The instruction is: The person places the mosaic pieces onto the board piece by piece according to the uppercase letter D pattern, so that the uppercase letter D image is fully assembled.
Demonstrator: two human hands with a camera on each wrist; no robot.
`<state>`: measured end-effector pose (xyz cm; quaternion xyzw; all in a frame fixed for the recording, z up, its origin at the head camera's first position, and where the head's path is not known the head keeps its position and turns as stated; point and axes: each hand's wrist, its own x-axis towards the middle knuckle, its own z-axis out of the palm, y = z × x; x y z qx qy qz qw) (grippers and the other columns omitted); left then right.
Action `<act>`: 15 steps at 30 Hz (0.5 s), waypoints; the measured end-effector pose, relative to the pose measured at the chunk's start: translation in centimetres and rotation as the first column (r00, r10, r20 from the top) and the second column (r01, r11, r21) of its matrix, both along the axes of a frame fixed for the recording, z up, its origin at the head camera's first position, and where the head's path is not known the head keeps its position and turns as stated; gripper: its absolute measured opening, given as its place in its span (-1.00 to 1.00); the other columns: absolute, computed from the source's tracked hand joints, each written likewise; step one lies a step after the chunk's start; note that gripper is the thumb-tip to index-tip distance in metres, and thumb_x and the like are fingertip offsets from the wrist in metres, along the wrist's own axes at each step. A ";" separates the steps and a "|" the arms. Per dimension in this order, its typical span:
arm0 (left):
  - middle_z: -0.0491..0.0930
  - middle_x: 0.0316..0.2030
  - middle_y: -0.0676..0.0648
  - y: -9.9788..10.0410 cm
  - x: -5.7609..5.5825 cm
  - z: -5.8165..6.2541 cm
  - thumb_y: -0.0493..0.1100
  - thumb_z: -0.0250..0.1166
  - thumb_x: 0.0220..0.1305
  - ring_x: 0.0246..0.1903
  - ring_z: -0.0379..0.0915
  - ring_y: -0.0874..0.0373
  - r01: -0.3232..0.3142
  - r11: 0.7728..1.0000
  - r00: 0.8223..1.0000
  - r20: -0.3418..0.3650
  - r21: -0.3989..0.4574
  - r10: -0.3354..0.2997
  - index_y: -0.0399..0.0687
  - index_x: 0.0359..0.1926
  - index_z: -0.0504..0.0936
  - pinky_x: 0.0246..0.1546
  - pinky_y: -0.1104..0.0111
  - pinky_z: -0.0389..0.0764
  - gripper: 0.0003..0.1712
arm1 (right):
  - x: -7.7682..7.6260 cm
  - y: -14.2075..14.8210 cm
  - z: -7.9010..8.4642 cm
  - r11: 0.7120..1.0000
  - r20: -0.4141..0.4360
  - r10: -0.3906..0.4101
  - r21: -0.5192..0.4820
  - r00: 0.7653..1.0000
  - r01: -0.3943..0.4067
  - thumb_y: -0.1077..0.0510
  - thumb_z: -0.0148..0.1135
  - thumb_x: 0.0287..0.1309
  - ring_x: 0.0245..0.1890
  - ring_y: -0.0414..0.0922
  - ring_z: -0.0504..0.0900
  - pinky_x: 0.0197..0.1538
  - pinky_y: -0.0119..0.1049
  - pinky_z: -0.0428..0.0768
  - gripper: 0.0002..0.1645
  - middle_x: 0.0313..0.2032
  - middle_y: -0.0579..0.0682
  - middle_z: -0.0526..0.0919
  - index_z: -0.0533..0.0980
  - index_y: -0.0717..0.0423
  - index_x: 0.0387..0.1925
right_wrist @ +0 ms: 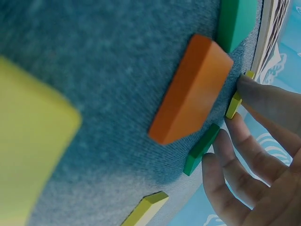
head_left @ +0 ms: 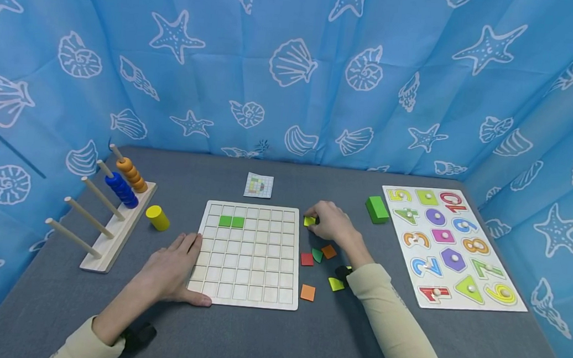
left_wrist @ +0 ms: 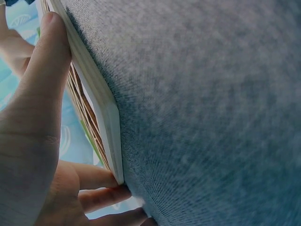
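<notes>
My left hand (head_left: 172, 271) lies at the near left corner of a wooden grid board (head_left: 260, 302), fingers stretched along its left edge. In the left wrist view, the thumb presses against the board's (left_wrist: 113, 132) edge. Two green square tiles (head_left: 231, 222) sit side by side in the grid's second row. To the right of the board, my right hand (head_left: 332, 222) pinches a yellow tile (head_left: 309, 221) between thumb and forefinger. The right wrist view shows this yellow tile (right_wrist: 233, 104) at the fingertips, with a green tile (right_wrist: 201, 149) beside the other fingers.
Right of the board lie red (head_left: 307, 259), orange (head_left: 307, 292), green (head_left: 317, 255) and yellow (head_left: 336, 284) pieces. A pattern card (head_left: 258, 185) lies behind it. A peg stand (head_left: 118, 228) and yellow cylinder (head_left: 157, 217) stand left; a green block (head_left: 377, 210) and number puzzle (head_left: 453, 249) right.
</notes>
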<state>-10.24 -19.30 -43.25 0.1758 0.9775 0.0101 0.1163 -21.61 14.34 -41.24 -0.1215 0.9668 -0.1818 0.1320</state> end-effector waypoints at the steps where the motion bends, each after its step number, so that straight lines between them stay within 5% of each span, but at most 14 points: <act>1: 0.26 0.45 -0.43 0.0 0.0 0.0 0.71 0.41 -0.31 0.40 0.28 -0.45 0.000 1.000 1.000 0.000 0.000 0.000 -0.44 0.50 0.19 0.12 -0.27 0.58 0.64 | 0.0 0.0 0.0 1.000 0.001 -0.002 -0.001 1.000 0.002 0.23 0.37 0.28 0.19 0.11 0.63 0.18 0.10 0.64 -0.60 0.18 0.16 0.68 0.67 0.13 0.14; 15: 0.27 0.44 -0.43 0.0 0.0 0.0 0.71 0.42 -0.32 0.40 0.28 -0.45 0.001 1.000 1.000 0.002 0.001 -0.001 -0.44 0.50 0.19 0.10 -0.26 0.59 0.64 | 0.3 -0.4 0.1 0.999 -0.044 0.019 -0.028 0.999 -0.020 0.22 0.36 0.27 0.05 0.06 0.64 0.01 0.00 0.67 -0.62 0.14 0.16 0.67 0.68 0.12 0.12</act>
